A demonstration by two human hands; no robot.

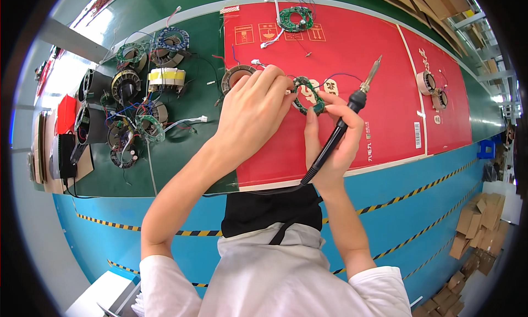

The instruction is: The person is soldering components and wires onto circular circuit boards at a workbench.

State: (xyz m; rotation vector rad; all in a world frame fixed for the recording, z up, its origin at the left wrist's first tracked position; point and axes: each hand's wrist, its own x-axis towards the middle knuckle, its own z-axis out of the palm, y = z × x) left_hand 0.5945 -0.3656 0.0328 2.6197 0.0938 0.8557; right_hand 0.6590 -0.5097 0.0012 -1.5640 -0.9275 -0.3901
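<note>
My right hand (335, 135) is closed around a soldering iron (330, 144) with a black handle, its metal tip pointing up and away to the right. The same hand's thumb and fingertips pinch a green ring-shaped circuit board (308, 96), held above the red cardboard. At the board's left rim, my left hand (256, 105) has its fingertips pressed together; what lies between them is too small to make out. Partly hidden behind the left hand is a round motor stator (235, 78) with thin red and blue wires. A blue wire also runs from near the board toward the iron.
Several stators and green boards with wires (148, 124) crowd the table's left side, beside dark cylindrical housings (93, 122). Another ring board (296, 19) with white cables lies at the far edge. Two small rings (432, 90) sit on the red cardboard (385, 113) at right.
</note>
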